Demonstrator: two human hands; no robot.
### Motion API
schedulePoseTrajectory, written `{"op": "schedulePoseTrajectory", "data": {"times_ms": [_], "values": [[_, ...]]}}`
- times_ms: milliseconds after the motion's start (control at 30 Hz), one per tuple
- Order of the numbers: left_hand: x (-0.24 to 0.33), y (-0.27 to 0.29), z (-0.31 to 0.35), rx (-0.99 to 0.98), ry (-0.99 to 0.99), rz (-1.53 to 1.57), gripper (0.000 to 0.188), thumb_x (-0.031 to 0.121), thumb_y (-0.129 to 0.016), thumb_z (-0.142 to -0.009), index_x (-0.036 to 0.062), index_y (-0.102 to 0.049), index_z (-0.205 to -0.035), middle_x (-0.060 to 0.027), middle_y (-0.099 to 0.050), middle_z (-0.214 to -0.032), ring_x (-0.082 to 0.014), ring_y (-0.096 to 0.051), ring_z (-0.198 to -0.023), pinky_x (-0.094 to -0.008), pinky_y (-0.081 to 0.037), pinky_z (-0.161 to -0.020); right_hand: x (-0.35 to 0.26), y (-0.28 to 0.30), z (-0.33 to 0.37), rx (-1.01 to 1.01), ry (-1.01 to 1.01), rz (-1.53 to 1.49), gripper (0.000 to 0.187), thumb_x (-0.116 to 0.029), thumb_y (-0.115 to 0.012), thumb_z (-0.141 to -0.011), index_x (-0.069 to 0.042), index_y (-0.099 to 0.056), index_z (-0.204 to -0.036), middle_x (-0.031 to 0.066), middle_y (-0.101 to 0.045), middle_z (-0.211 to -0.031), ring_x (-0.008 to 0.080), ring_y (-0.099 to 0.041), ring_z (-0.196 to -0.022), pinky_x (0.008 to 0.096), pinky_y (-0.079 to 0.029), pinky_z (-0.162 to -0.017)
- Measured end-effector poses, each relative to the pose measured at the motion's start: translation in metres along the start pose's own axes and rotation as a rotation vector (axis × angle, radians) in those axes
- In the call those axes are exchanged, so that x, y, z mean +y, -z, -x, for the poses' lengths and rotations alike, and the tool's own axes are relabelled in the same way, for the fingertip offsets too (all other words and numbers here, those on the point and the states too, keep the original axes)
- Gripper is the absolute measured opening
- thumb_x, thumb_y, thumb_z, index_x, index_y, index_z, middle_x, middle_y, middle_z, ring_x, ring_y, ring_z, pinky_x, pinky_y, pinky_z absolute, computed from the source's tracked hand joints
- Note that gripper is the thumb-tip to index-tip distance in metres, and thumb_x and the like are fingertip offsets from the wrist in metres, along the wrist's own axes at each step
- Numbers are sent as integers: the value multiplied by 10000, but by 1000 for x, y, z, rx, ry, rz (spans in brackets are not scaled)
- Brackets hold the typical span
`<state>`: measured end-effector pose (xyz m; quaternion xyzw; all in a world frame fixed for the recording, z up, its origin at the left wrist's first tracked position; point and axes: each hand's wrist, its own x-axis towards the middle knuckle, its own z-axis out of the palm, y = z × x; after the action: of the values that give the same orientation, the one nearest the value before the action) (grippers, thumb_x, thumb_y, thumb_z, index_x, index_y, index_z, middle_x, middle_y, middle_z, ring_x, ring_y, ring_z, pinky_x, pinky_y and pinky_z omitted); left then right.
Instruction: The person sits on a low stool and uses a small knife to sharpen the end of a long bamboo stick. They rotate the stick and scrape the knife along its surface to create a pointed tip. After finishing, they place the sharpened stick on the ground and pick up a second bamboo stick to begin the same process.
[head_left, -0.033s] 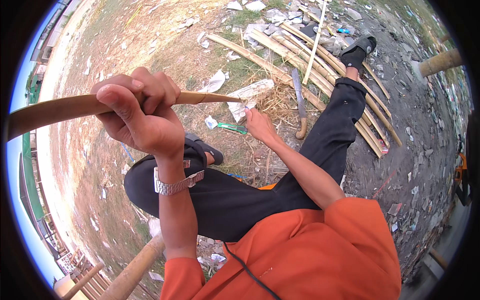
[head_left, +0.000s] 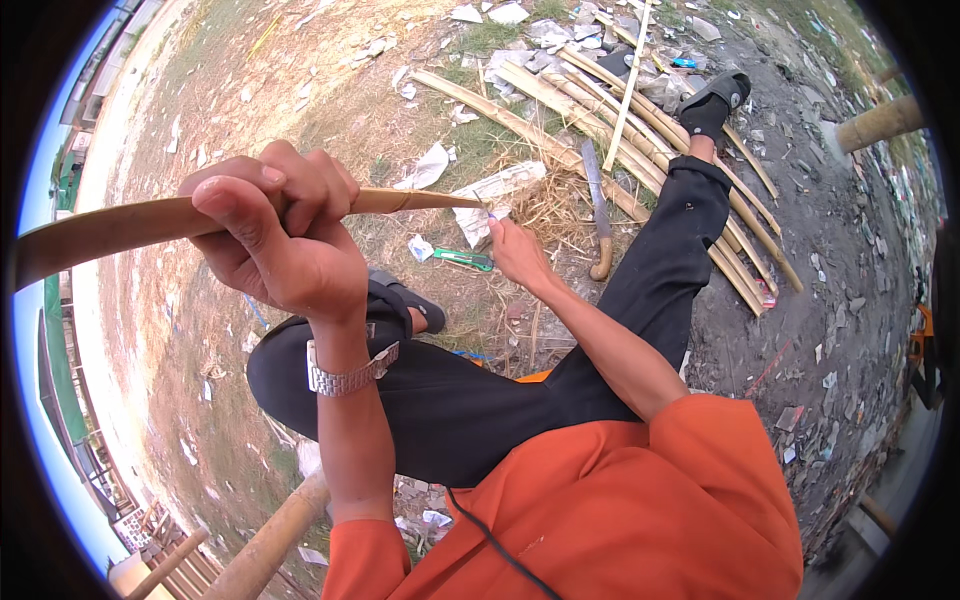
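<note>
My left hand (head_left: 285,215) is raised, closed round a long bamboo strip (head_left: 110,222). One end of the strip runs out at the left rim; the other tapers to a point in front of me. At that tapered end my right hand (head_left: 517,250) is closed in a pinch on a small thin blade-like tool (head_left: 487,208), touching or nearly touching the tip. Its handle is mostly hidden by the fingers. On the ground beside the right hand lies a green utility knife (head_left: 463,259). A machete (head_left: 597,195) with a wooden handle rests just beyond, next to dry shavings (head_left: 530,200).
Several split bamboo strips (head_left: 560,100) lie in a pile ahead, alongside my outstretched right leg (head_left: 665,250). My left leg (head_left: 430,385) is bent below the left hand. Bamboo poles (head_left: 270,535) stand near my left elbow and at the far right. Paper scraps (head_left: 428,167) litter the ground.
Very little differs. My left hand and wrist have shifted slightly, and the small tool in my right hand shows more plainly at the strip's tip.
</note>
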<state>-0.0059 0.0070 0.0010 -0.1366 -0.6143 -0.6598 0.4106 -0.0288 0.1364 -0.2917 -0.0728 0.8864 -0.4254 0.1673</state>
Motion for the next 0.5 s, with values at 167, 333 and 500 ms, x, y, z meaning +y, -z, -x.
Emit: {"op": "schedulePoseTrajectory", "data": {"times_ms": [167,333,500], "values": [[0,5,1,39,-1,13,348,420,-374,-988,114,-450,-840,45,-241,-543,-65,-184,-443,-246,-195,-420,-9,-4,10,-84,24,-131,403,-389,-331,-978,-35,-523,-988,288,-604,-752,487,-582,-768,549,-453,-717],[-1,5,1,19,-8,-39,342,416,-380,-987,111,-455,-850,45,-249,-551,-66,-192,-444,-252,-199,-420,24,-18,-15,25,25,94,372,-378,-344,-978,-48,-512,-943,233,-605,-645,465,-591,-643,539,-475,-653],[-1,8,1,13,17,-25,332,415,-387,-985,115,-455,-860,46,-243,-553,-67,-203,-444,-248,-197,-425,35,-14,-23,-16,48,255,355,-399,-359,-974,-68,-484,-1006,277,-604,-732,474,-592,-704,557,-460,-659]]}}
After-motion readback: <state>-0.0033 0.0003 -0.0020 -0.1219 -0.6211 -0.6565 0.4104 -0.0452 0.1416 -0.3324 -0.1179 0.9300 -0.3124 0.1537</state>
